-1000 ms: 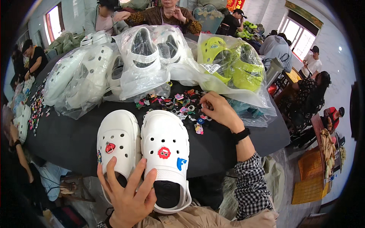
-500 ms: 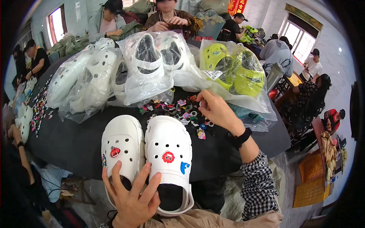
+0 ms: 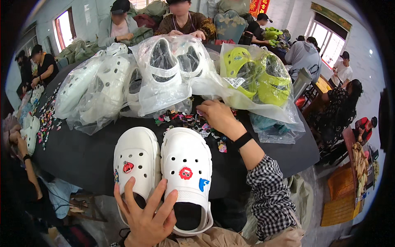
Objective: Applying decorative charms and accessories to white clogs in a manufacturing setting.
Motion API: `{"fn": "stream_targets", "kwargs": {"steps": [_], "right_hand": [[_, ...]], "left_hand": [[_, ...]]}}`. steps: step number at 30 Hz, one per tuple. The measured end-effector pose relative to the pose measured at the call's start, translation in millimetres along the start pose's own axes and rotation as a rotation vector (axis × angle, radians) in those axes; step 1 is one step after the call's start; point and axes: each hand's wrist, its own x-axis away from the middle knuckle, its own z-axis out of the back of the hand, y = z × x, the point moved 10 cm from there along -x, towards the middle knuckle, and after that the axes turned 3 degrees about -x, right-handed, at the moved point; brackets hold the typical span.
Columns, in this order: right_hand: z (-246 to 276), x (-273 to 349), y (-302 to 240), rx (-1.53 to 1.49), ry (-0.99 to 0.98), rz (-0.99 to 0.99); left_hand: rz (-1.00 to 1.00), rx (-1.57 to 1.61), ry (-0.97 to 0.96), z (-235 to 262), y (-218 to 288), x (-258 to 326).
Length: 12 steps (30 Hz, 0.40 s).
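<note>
Two white clogs stand side by side before me, toes pointing away. The left clog point(image 3: 137, 148) carries a red charm point(image 3: 128, 167) and a small colourful one at its outer side. On the right clog point(image 3: 186, 148) sit a round red charm point(image 3: 186, 173) and a blue one point(image 3: 203, 184). My left hand point(image 3: 150, 218) rests across the heel openings with its fingers spread. Beyond the clogs, my right hand point(image 3: 221, 117) is in a pile of small charms point(image 3: 187, 119), fingers bent and drawn together. What its fingertips pinch, if anything, is too small to make out.
White clogs in clear bags point(image 3: 158, 78) and lime-green clogs in a bag point(image 3: 273, 84) line the far side of the black table point(image 3: 74, 158). More charms point(image 3: 48, 119) are scattered at the left. People sit across the table; another person's hands point(image 3: 18, 138) handle a clog at left.
My right hand has moved left and slightly lower into the charm pile. The left hand stays on the clogs. The whole view has shifted a little.
</note>
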Motion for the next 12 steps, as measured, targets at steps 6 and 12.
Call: {"fn": "stream_targets", "kwargs": {"steps": [6,12], "right_hand": [[15.0,1.8,6.3,-0.132,0.069,-0.136],[14.4,8.2,29.6,-0.452,-0.082,-0.338]], "left_hand": [[0.078,0.019,-0.094,-12.1,-6.9,3.6],[0.085,0.038,-0.107,-13.2,-9.3,5.2]]}}
